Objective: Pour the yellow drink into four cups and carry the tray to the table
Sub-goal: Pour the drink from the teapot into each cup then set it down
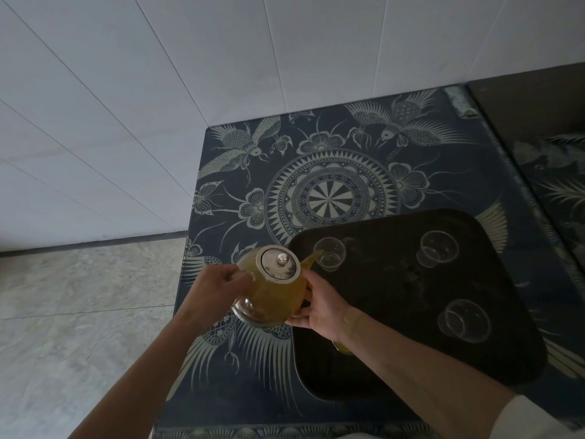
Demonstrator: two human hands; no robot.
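Observation:
A glass teapot [272, 293] full of yellow drink, with a metal lid, is tilted to the right, its spout at the rim of a clear cup [330, 253] at the far left of the black tray [395, 369]. My left hand [218, 291] grips the pot's handle side. My right hand [319, 307] supports the pot's body from the right with curved fingers. Two more clear cups stand empty on the tray, one far right [438, 248] and one near right [464, 320]. A cup with yellow drink [343, 347] shows partly under my right wrist.
The tray lies on a dark blue cloth [329, 172] with a pale floral and bird pattern covering a low surface. A white tiled wall [158, 90] stands behind, and a pale stone floor [79, 312] is at the left. Another patterned surface [557, 172] adjoins at the right.

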